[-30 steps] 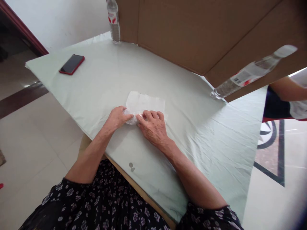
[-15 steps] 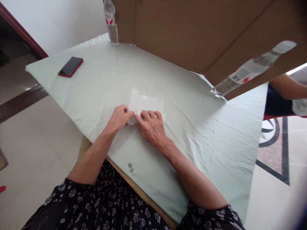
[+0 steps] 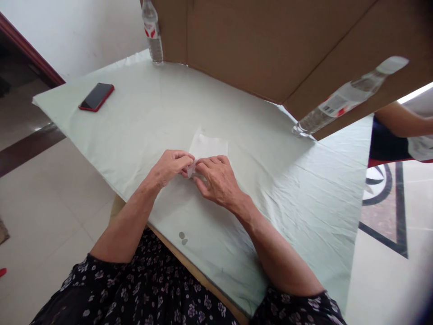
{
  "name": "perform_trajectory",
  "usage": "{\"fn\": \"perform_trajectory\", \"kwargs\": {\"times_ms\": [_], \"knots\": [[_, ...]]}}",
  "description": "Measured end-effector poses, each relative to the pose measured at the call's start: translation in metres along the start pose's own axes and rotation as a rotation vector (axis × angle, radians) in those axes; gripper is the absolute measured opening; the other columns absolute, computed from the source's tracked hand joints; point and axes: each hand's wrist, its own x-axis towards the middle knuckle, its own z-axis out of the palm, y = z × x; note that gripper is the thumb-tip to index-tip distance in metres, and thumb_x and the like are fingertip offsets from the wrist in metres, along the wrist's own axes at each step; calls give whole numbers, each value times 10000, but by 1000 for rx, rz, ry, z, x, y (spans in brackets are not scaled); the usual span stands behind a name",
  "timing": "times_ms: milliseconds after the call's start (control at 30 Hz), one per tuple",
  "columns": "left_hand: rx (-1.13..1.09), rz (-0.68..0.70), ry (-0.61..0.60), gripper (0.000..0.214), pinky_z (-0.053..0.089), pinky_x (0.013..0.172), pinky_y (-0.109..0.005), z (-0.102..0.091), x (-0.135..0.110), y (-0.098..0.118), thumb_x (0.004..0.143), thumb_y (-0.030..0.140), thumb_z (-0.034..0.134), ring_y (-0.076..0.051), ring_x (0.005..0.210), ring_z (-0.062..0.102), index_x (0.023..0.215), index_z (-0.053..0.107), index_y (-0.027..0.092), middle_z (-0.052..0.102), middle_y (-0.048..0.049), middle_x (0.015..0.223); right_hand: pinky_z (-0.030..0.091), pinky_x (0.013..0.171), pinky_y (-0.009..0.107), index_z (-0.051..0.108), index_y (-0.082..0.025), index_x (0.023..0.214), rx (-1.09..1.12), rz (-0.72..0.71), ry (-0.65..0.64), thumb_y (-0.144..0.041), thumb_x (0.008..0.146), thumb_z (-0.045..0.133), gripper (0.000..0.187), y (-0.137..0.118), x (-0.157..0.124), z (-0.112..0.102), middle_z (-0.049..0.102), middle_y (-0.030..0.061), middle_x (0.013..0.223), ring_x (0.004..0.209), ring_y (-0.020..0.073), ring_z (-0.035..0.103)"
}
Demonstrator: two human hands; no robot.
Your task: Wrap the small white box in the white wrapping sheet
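Note:
A thin white sheet [image 3: 210, 146], like tissue or paper, lies on the pale green tablecloth in front of me, its left edge folded up and partly see-through. My left hand [image 3: 174, 166] pinches that raised left edge between thumb and fingers. Curled over the near part of the sheet is my right hand [image 3: 218, 180], holding it against the table, with the fingertips close to my left hand. The sheet's near edge is mostly hidden under my fingers.
A phone [image 3: 97, 96] in a red case lies at the left of the tablecloth [image 3: 270, 253]. Behind stands a large cardboard panel [image 3: 237, 45], with one clear bottle [image 3: 154, 36] at its left and another [image 3: 345, 101] at its right. Another person's arm [image 3: 402, 119] shows at far right.
The left side of the sheet has been folded up and over toward the right. My left hand has moved slightly right, and the right hand's fingers have shifted on the sheet.

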Motion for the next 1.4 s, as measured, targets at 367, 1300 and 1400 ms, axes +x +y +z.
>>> {"fn": "perform_trajectory", "kwargs": {"times_ms": [367, 1300, 1400], "knots": [[641, 404, 75, 217, 525, 772, -329, 12, -8, -15, 829, 206, 576, -183, 809, 632, 927, 762, 153, 684, -65, 882, 402, 962, 396, 678, -216, 888, 280, 37, 191, -166, 868, 555, 134, 18, -6, -5, 787, 43, 1022, 1005, 228, 698], [1013, 626, 143, 146, 531, 819, -327, 26, -11, -22, 877, 134, 583, -225, 968, 627, 930, 711, 179, 692, -90, 1065, 438, 672, 323, 380, -111, 1501, 561, 679, 161, -369, 766, 630, 818, 41, -13, 23, 470, -83, 613, 612, 170, 499], [1029, 616, 127, 154, 528, 818, -324, 28, -12, -20, 885, 127, 571, -225, 973, 623, 927, 710, 177, 690, -90, 1066, 422, 670, 316, 377, -106, 1508, 508, 664, 190, -324, 767, 599, 803, 33, -12, 20, 461, -87, 602, 607, 165, 494]]}}
